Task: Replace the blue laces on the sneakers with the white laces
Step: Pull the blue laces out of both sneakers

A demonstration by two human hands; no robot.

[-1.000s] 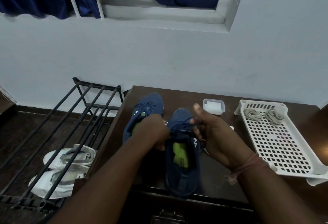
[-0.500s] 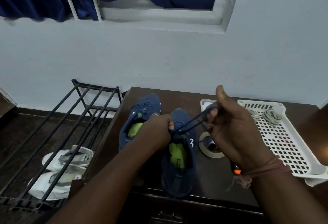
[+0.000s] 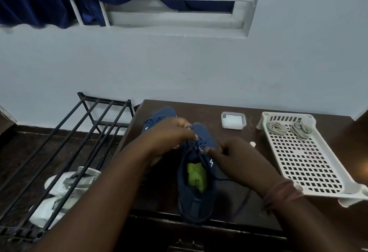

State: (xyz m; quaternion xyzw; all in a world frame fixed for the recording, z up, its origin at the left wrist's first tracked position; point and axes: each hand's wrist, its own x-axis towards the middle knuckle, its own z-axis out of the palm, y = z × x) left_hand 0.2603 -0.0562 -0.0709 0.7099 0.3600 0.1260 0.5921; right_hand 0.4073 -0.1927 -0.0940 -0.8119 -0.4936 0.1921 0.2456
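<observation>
Two navy sneakers lie on a dark wooden table. The near sneaker points away from me and shows a green insole. The far sneaker is mostly hidden behind my left hand. My left hand pinches the blue lace above the near sneaker's eyelets. My right hand pinches the lace at the shoe's right side. A loose stretch of the lace trails across the table near my right wrist. Two coiled white laces lie at the far end of a white perforated tray.
A small clear plastic box stands on the table behind the sneakers, and a small white object lies beside my right hand. Left of the table is a black metal shoe rack with a pair of white shoes under it.
My right hand, which had pulled the blue lace up and to the right, has come back down to the sneaker. My left hand has risen onto the lace above the eyelets.
</observation>
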